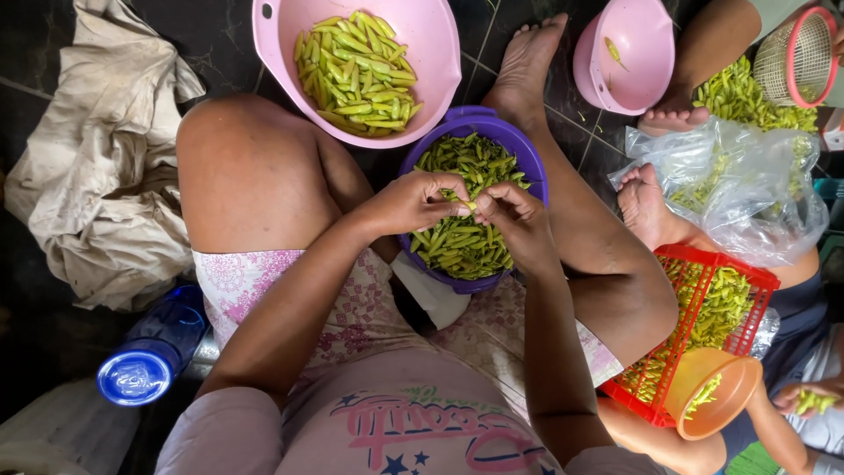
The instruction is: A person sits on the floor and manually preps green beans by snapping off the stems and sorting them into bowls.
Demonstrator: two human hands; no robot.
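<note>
Both hands' grip — left hand (409, 202), right hand (514, 220) — pinches one pea pod (471, 206) over purple bowl (527, 154).

Left hand (411, 204) and right hand (514, 220) pinch one green pod (470, 207) over purple bowl (527, 154) of pods

Plastic tubs, waxy pods, cloth on dark tile

Purple bowl (527, 154) at 12 o'clock of the hands is smooth plastic, as is the glossy pink tub (431, 44); green pods (462, 242) look matt-waxy; crumpled cloth (97, 167) at 9 o'clock is rough; the red basket (756, 281) is plastic lattice.
</note>
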